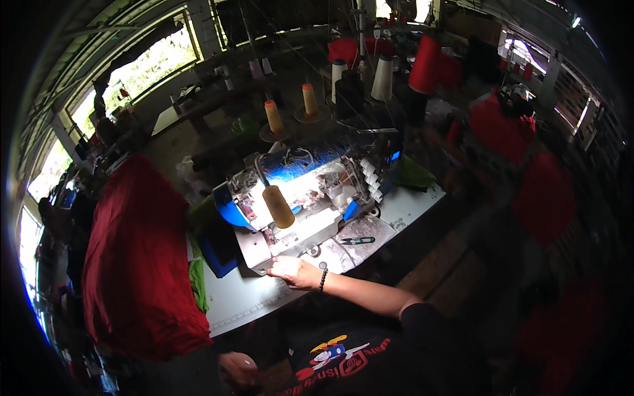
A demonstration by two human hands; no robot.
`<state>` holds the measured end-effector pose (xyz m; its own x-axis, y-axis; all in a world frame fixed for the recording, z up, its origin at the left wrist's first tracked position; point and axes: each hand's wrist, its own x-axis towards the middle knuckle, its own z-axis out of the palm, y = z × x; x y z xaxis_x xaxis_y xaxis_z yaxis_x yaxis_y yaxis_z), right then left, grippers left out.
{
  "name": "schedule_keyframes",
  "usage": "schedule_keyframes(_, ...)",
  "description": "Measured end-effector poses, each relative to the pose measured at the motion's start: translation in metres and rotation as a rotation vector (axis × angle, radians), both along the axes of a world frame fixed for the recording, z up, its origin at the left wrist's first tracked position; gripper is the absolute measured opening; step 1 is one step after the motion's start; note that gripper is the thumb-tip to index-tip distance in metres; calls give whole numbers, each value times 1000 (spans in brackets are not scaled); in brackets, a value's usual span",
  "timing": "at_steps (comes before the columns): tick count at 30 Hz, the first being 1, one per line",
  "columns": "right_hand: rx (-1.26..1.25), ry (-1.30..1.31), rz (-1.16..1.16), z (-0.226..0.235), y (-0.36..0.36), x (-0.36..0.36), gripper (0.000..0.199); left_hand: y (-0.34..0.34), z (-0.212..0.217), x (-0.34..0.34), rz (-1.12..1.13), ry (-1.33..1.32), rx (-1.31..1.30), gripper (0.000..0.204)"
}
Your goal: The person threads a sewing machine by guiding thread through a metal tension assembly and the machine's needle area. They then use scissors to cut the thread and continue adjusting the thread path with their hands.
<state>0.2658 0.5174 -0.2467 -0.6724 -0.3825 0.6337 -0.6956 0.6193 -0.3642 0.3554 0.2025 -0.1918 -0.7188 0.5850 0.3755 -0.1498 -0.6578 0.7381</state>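
Note:
An overlock sewing machine (323, 224), white with blue parts, stands brightly lit on a white table (231, 307). My right hand (295, 272), a dark bead bracelet on its wrist, is at the machine's front left corner. Its fingers are bent in against the edge of the white front cover (253, 247); nothing loose shows in them. Low in the view, my left hand (240, 368) is near my body, below the table edge. Shadow and blur hide its fingers. Dark-handled thread snips (357, 241) lie right of my right hand on the machine's plate.
Dark red cloth (139, 257) is heaped at the left, with green cloth (198, 284) beside it. A tan cone (279, 208) hangs on a bent stalk over the machine. Thread cones, including a large red cone (424, 64), stand behind. More red cloth (498, 129) lies at the right.

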Motion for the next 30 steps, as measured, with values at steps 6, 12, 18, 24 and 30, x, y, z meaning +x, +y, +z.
schedule_keyframes(6, -566, -348, -3, -35, -19, 40, 28, 41, -4, -76, 124, -452, 422, 29)
schedule_keyframes(12, -967, -971, 199, -46, -26, 88, 18, 127, -76, -95, 231, -13, -823, 44)
schedule_keyframes(18, -704, -1059, 254, -17, -20, 126, 22, 164, -68, -75, 239, -356, -541, 35)
schedule_keyframes(24, -613, -858, 173, -15, 6, 95, 22, 121, -72, -48, 318, 224, -1028, 21)
schedule_keyframes(30, 186, -46, -130, 41, 16, 17, 64, 49, -23, 16, -25, 212, -1090, 29)
